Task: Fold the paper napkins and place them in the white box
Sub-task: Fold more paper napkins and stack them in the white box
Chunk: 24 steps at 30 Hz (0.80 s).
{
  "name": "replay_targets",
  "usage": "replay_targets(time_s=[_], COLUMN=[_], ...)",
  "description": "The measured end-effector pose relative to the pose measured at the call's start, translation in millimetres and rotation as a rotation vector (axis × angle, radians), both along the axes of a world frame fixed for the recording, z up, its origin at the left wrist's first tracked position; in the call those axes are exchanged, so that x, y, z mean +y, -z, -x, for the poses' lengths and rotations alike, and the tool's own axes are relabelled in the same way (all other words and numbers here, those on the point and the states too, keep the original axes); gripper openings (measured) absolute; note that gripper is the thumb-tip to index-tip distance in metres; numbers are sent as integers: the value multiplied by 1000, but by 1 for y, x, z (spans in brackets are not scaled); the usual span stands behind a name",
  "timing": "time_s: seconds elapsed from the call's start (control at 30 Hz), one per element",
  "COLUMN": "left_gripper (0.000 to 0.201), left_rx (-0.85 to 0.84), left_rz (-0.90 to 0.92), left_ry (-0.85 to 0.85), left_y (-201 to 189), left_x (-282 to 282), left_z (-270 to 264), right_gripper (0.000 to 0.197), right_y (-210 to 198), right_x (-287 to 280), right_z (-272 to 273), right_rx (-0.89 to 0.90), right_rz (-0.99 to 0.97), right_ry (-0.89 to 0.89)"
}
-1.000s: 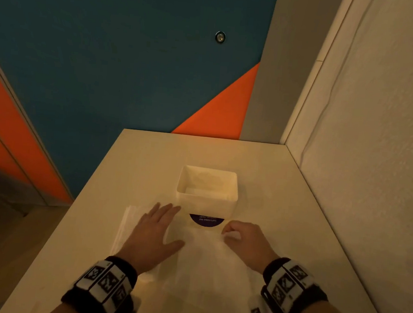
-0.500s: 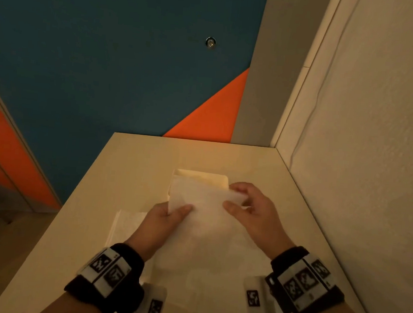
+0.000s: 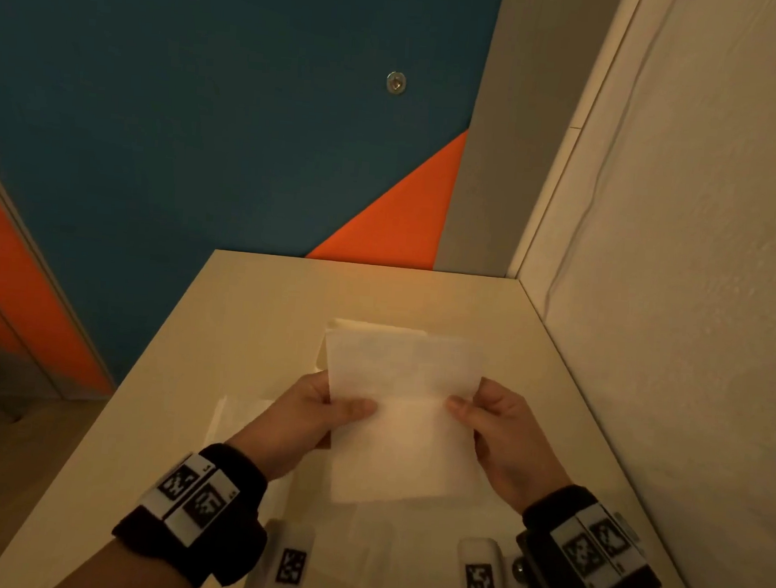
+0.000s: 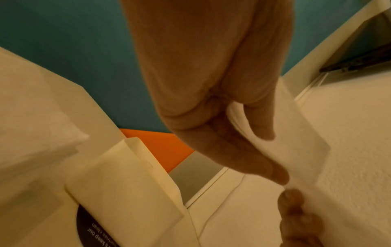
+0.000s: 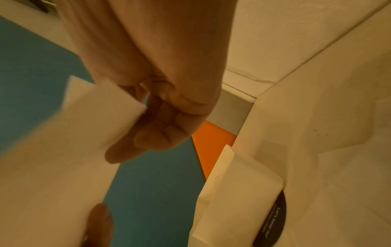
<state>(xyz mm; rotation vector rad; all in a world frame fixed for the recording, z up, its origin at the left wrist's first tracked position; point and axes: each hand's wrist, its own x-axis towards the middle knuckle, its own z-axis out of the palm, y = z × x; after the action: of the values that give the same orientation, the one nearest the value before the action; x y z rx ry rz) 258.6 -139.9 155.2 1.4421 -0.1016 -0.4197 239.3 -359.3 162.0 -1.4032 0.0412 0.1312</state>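
Note:
I hold a white paper napkin (image 3: pixel 407 414) in the air with both hands, spread flat between them above the table. My left hand (image 3: pixel 350 406) pinches its left edge, thumb on top. My right hand (image 3: pixel 461 407) pinches its right edge the same way. The white box (image 3: pixel 326 351) stands just behind the napkin, which hides most of it. In the left wrist view the thumb and fingers (image 4: pixel 264 163) close on the napkin (image 4: pixel 300 143) beside the box (image 4: pixel 127 183). In the right wrist view the napkin (image 5: pixel 88 127) sits in the curled fingers, with the box (image 5: pixel 239 183) to the right.
More napkins (image 3: pixel 237 416) lie flat on the pale table (image 3: pixel 261 312) under and left of my hands. A dark round label (image 4: pixel 88 225) lies at the box's foot. A white wall (image 3: pixel 697 315) borders the table's right side; the left edge drops to the floor.
A second ago both hands lay on the napkin flat on the table. They have since lifted it and now hold it spread by its side edges in front of the box.

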Motion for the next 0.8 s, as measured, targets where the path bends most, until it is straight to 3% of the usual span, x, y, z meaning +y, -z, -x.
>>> replay_targets(time_s=[0.13, 0.27, 0.33, 0.4, 0.53, 0.63, 0.7, 0.8], left_gripper=[22, 32, 19, 36, 24, 29, 25, 27], left_rx=[-13, -9, -17, -40, -115, -143, -164, -204], left_rz=[21, 43, 93, 101, -2, -31, -44, -153], left_ry=[25, 32, 44, 29, -42, -54, 11, 157], left_y=[-6, -11, -12, -10, -3, -5, -9, -18], left_x=[6, 9, 10, 10, 6, 5, 8, 12], left_z=[0, 0, 0, 1, -1, -1, -1, 1], right_gripper=[37, 48, 48, 41, 40, 15, 29, 20], right_y=[-1, -1, -1, -1, -8, -9, -6, -11], right_x=[-8, -12, -12, -13, -15, -13, -15, -17], right_z=[1, 2, 2, 3, 5, 2, -2, -6], right_rx=[-9, -11, -19, -9, -21, -125, -193, -241], right_rz=[-27, 26, 52, 6, -100, 79, 175, 287], right_ry=[-8, -49, -35, -54, -85, -14, -14, -109])
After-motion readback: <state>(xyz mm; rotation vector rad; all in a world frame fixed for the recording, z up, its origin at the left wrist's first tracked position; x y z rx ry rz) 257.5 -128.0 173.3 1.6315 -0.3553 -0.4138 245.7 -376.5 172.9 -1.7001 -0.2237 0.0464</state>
